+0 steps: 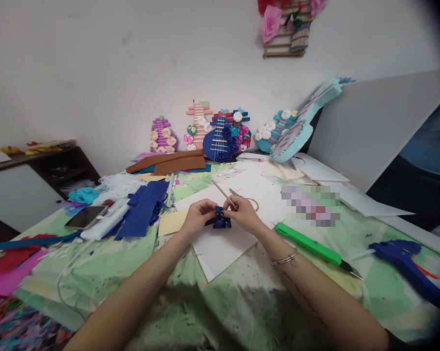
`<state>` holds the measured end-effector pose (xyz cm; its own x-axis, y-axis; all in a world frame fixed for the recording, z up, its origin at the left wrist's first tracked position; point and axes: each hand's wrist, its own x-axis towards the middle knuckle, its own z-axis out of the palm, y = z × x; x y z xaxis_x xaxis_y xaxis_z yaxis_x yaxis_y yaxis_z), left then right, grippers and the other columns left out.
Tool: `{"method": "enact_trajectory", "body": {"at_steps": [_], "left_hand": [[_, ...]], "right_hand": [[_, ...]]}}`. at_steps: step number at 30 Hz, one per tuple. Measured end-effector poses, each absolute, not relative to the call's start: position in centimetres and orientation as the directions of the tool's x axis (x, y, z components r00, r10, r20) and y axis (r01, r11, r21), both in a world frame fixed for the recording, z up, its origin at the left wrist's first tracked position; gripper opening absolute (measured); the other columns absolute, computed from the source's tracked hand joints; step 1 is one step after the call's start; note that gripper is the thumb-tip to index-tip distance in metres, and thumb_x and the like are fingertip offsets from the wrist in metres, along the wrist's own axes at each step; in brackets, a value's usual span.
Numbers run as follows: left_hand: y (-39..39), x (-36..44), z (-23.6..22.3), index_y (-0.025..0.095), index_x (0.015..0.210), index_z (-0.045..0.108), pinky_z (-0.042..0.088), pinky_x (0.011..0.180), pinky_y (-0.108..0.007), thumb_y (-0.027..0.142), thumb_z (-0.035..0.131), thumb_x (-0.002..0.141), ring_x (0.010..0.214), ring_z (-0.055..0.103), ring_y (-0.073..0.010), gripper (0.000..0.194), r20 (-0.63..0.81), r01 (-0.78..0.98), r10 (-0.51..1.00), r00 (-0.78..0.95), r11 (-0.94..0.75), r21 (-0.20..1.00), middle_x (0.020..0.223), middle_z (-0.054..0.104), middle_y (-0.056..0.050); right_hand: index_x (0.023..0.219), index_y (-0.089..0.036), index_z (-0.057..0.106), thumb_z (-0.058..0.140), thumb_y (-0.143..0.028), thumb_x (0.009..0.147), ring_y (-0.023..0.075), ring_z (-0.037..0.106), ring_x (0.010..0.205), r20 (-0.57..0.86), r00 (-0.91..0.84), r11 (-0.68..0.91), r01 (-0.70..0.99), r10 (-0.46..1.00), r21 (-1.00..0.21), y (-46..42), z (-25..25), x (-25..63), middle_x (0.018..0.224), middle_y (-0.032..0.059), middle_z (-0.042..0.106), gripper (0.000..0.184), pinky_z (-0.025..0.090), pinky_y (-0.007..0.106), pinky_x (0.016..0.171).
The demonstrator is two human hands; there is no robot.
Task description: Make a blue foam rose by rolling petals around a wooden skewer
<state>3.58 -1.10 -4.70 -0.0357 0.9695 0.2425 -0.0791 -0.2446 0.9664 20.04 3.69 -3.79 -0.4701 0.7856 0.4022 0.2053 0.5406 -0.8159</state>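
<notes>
Above a sheet of white paper, both my hands pinch a small dark blue piece of folded paper or foam, shaped somewhat like a flower. My left hand grips its left side between thumb and fingers. On the other side my right hand has its fingertips closed on the same piece. A thin wooden stick slants up and left from the right fingers; it seems tucked among them. Just behind that hand lies a pair of scissors with a gold-coloured handle, partly hidden.
A green utility knife lies at right with its blade out, near a blue glue gun. Blue sheets, a phone and a yellow card are at left. Decorated instrument-shaped crafts stand along the wall.
</notes>
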Motion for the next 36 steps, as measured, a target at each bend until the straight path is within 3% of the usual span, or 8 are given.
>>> {"method": "enact_trajectory", "body": {"at_steps": [10,21,36], "left_hand": [[-1.4,3.9,-4.5,0.014,0.082,0.062,0.044,0.066,-0.024,0.031,0.076,0.064,0.071,0.058,-0.0139,0.028,0.241,-0.051,0.97,0.035,-0.239,0.97,0.079,0.064,-0.004],[-1.5,3.9,-4.5,0.013,0.079,0.062,0.042,0.061,-0.023,0.034,0.074,0.065,0.064,0.055,-0.012,0.028,0.221,-0.042,0.975,0.011,-0.221,0.974,0.073,0.062,-0.002],[-1.2,3.6,-4.9,0.014,0.078,0.059,0.041,0.058,-0.022,0.036,0.074,0.065,0.061,0.055,-0.0117,0.029,0.224,-0.105,0.975,0.014,-0.221,0.97,0.071,0.062,-0.002]], "right_hand": [[0.069,-0.018,0.055,0.061,-0.029,0.07,0.0094,0.04,0.054,0.45,-0.434,0.551,0.137,0.78,-0.823,4.3,-4.5,20.1,0.058,-0.0045,0.047,0.013,0.031,0.022,0.052],[0.074,-0.018,0.058,0.062,-0.024,0.064,0.0101,0.043,0.058,0.387,-0.497,0.502,0.118,0.777,-0.857,4.0,-4.1,20.0,0.063,-0.0042,0.053,0.012,0.034,0.022,0.055],[0.07,-0.018,0.057,0.061,-0.023,0.065,0.0124,0.049,0.061,0.363,-0.486,0.473,0.122,0.795,-0.873,4.7,-4.7,20.1,0.063,-0.0028,0.055,0.008,0.04,0.024,0.057]]}}
